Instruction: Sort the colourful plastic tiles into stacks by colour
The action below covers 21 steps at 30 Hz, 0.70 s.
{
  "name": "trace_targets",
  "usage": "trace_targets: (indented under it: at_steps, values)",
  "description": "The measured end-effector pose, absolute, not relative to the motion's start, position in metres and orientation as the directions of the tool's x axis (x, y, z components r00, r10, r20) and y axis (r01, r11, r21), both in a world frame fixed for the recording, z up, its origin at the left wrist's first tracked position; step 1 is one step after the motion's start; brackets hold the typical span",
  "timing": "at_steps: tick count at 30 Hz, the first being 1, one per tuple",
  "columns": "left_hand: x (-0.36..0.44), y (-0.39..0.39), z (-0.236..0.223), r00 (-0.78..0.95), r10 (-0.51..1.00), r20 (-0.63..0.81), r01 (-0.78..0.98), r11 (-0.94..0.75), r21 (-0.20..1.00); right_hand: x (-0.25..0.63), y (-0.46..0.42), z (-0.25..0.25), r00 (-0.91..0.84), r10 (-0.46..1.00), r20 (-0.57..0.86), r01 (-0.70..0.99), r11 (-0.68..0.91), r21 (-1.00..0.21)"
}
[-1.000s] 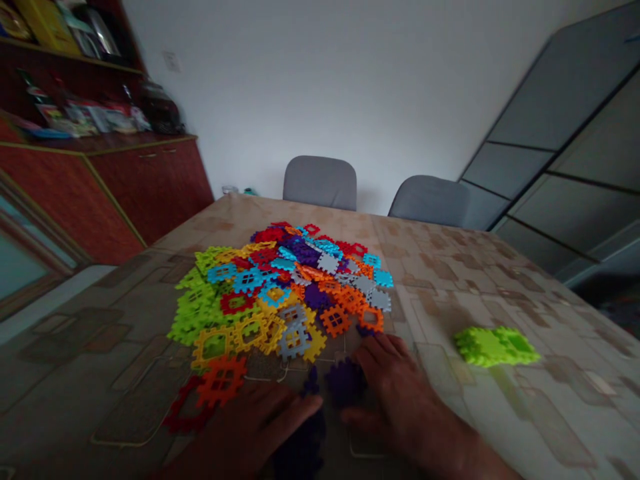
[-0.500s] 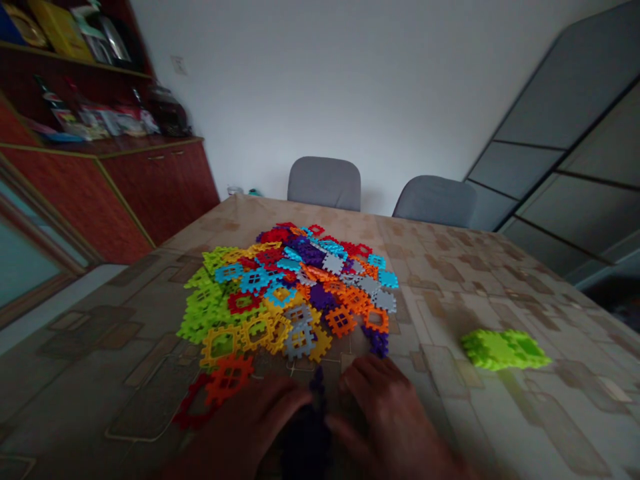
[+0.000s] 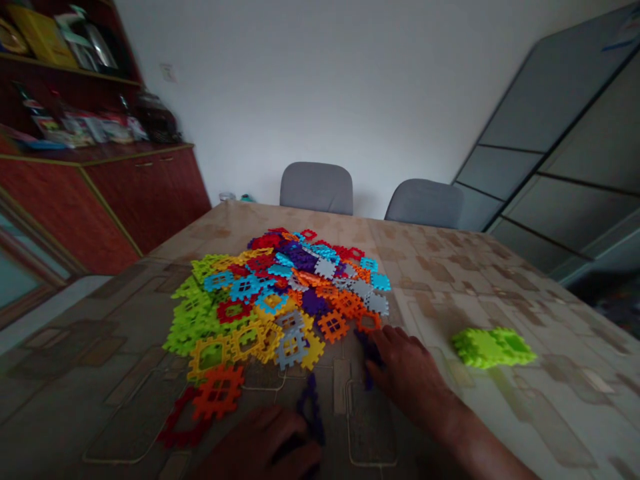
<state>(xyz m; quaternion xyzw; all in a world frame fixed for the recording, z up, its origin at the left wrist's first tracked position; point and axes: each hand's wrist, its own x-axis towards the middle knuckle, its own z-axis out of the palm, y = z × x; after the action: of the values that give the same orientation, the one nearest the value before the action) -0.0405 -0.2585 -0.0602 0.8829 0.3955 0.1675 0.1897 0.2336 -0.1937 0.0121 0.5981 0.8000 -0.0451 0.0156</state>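
My left hand [image 3: 265,443] is at the bottom of the view, fingers curled around a dark purple toothed building tile [image 3: 311,408] that stands on edge. Its lower part is in shadow and cut off by the frame. My right hand [image 3: 407,370] reaches to the near right edge of the pile, thumb and fingers closed on another dark purple building tile [image 3: 367,350]. Just beyond it lie an orange window tile [image 3: 369,322] and a second orange one [image 3: 333,325]. Grey window tiles [image 3: 291,347] and a yellow tile [image 3: 313,351] lie ahead of my left hand.
The heap of coloured tiles [image 3: 240,287] spreads over the patterned tablecloth [image 3: 435,427]. To the right sits a joined lime-green block [image 3: 493,347]. An orange tile [image 3: 219,392] overlaps a red frame tile [image 3: 185,423] at front left. Two grey chairs [image 3: 317,187] stand behind the table.
My right hand has left the purple tile at my left hand, moved forward and right, and closed on a purple tile at the pile's edge. My left hand has shifted slightly down.
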Motion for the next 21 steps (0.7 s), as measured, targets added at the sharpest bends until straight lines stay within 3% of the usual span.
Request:
trace_targets:
  at_steps: [4,8,17,21]
  values:
    - [-0.050,-0.252,-0.073,0.675,0.647,0.354,0.599,-0.761,0.248,0.227,-0.189,0.008,-0.418,0.907,0.052,0.899,0.421,-0.122]
    - [-0.051,-0.251,-0.081,0.663,0.632,0.402,0.606,-0.767,0.208,0.213,-0.186,0.004,-0.610,0.778,0.151,0.764,0.628,-0.147]
    - [-0.049,-0.246,-0.067,0.677,0.600,0.426,0.582,-0.791,0.190,0.224,-0.175,0.018,-0.555,0.830,0.062,0.827,0.558,-0.073]
    - [-0.047,-0.251,-0.044,0.712,0.601,0.363,0.595,-0.791,0.142,0.214,-0.172,0.017,-0.528,0.840,0.128,0.836,0.540,-0.095]
